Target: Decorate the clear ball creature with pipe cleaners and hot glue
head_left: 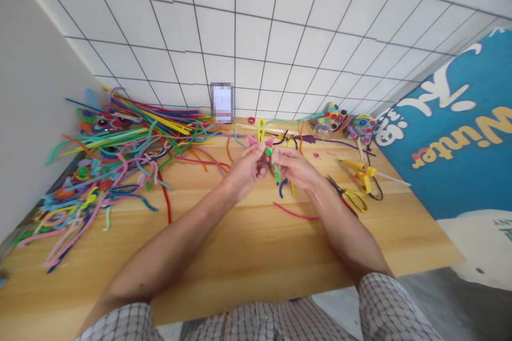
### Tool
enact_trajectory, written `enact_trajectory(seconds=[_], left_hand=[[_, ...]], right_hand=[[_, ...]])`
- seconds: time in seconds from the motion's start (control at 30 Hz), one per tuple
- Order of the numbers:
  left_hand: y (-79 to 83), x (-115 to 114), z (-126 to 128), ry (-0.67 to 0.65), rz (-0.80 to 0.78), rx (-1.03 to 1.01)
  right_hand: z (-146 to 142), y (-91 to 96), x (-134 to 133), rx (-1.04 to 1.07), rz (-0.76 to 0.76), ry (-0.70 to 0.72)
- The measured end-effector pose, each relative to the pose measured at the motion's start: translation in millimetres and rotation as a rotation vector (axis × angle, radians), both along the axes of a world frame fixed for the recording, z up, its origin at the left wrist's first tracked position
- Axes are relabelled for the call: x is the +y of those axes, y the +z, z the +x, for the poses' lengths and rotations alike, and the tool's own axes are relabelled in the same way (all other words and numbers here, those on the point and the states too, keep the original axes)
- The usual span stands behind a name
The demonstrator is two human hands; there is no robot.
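Over the table's middle, my left hand (248,166) is closed in a pinch on a small pink pointed pipe-cleaner piece (270,141). A yellow pipe-cleaner loop (261,129) rises just above it. Close beside, my right hand (295,165) pinches a green pipe cleaner (277,175) whose tail hangs below the fingers. Its rounded green end (268,152) sits between the two hands, against the pink piece. Whether the green and pink parts are joined is hidden by the fingers.
Many pipe cleaners (120,165) lie heaped at left. A phone (222,102) leans on the tiled wall. Scissors (354,198) and a yellow glue gun (360,173) lie at right, near dotted ornaments (334,117). A loose pink pipe cleaner (296,214) lies in front.
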State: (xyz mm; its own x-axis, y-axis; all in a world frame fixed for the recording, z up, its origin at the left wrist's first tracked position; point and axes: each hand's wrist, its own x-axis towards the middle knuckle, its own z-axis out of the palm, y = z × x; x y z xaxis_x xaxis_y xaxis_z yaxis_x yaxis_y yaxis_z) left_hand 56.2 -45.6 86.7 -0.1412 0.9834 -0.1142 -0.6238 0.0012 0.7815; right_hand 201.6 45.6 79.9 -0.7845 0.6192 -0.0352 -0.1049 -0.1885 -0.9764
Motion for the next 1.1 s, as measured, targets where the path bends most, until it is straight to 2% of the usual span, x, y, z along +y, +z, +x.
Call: enact_trajectory(seconds=[0.13, 0.23, 0.3, 0.47, 0.53, 0.63, 0.8, 0.9, 1.0, 1.1], left_hand=[[5.5, 4.7, -22.6, -0.076, 0.113, 0.256], [6.6, 4.0, -27.5, -0.111, 0.137, 0.340], [4.7, 1.7, -21.9, -0.087, 0.118, 0.294], [-3.8, -2.5, -0.5, 0.010, 0.042, -0.028], [-4.5, -0.9, -0.6, 0.016, 0.037, -0.044], [-1.1, 3.7, -13.0, -0.031, 0.079, 0.090], [7.5, 5.1, -36.3, -0.155, 0.132, 0.374], [9.2, 3.1, -36.9, -0.120, 0.156, 0.459], [7.9, 0.7, -25.5, -0.039, 0.125, 0.381], [5.4, -3.1, -7.4, 0.026, 0.063, 0.185]], right_hand=[[6.5, 2.8, 4.2, -0.015, -0.018, 0.048], [5.4, 2.8, 2.1, -0.034, -0.011, 0.062], [1.9, 1.4, -1.4, -0.020, 0.010, 0.048], [-7.9, -3.5, -9.1, 0.042, 0.044, 0.002], [-7.6, -3.5, -8.2, 0.037, 0.011, 0.003], [-1.9, 0.1, -3.2, 0.035, -0.029, 0.012], [6.7, 8.4, 0.7, 0.011, -0.011, 0.053], [6.9, 10.7, -0.9, -0.011, 0.016, 0.088], [4.8, 10.0, -3.0, -0.003, 0.052, 0.071], [0.6, 6.1, -5.1, 0.030, 0.067, 0.014]])
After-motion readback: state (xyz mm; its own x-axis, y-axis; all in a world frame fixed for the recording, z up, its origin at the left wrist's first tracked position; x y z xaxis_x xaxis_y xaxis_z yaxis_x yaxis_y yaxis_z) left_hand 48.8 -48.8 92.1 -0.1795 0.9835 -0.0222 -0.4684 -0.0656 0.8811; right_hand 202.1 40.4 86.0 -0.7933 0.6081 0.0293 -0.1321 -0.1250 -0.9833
